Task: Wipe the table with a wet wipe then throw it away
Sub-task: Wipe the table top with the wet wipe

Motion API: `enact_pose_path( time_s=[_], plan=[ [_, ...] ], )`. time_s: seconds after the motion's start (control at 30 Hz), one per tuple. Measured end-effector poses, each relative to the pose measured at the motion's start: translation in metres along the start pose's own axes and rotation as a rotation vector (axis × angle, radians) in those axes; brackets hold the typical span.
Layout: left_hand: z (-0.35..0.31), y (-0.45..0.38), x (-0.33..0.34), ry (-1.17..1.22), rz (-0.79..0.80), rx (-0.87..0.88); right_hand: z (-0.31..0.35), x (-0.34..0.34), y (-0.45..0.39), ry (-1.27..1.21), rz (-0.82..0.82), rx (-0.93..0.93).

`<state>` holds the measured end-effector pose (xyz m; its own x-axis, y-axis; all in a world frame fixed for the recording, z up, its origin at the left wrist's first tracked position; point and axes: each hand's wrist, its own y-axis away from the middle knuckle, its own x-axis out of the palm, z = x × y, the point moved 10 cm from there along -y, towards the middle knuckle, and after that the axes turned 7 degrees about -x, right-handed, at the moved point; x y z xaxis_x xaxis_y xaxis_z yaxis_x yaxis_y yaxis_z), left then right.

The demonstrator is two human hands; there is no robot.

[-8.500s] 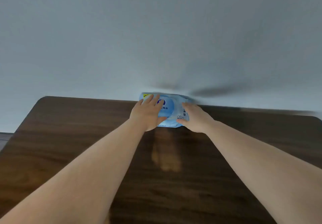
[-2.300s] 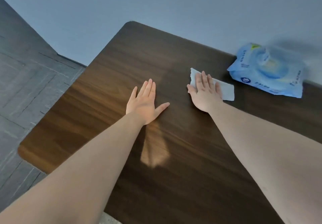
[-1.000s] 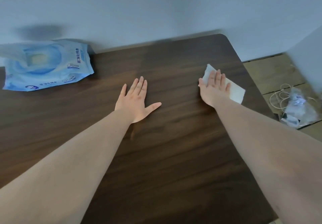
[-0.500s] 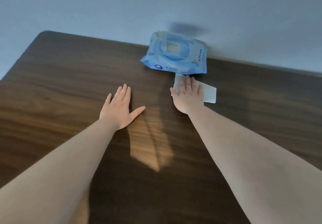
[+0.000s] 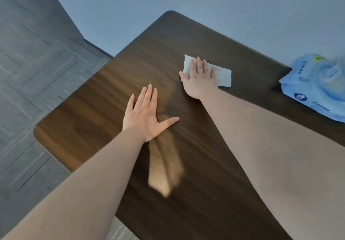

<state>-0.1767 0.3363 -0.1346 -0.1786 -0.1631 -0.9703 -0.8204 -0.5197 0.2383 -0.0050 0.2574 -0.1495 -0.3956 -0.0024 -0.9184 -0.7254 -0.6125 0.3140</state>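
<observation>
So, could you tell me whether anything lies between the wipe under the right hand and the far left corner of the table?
Nothing visible does. The right hand presses flat on the wet wipe, and the table is bare wood from there to that corner. The left hand rests nearer the person, and the wipes pack sits off to the right.

White wet wipe (image 5: 223,75) flat on dark wooden table (image 5: 93,112).

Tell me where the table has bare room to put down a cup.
Bare dark wood table between the left hand and the rounded corners. Crowded on the right: right hand on the white wet wipe, then the blue wipes pack.
</observation>
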Motion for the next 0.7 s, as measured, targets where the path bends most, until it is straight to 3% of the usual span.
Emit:
enact_pose_path(
  time_s=[0.13,0.27,0.43,0.7],
  plan=[
    [0.0,-0.003,-0.001,0.01,-0.005,0.001,0.058,0.003,-0.037,0.029,0.0,-0.11],
    [-0.002,-0.005,-0.001,0.011,-0.006,0.007,0.073,0.004,-0.043,0.044,-0.003,-0.176],
    [-0.003,-0.004,0.001,0.004,0.001,0.01,0.061,0.003,-0.03,0.047,0.021,-0.228],
    [-0.006,0.003,0.003,-0.077,-0.001,0.028,-0.02,0.003,0.032,0.009,0.003,-0.119]
  ],
)
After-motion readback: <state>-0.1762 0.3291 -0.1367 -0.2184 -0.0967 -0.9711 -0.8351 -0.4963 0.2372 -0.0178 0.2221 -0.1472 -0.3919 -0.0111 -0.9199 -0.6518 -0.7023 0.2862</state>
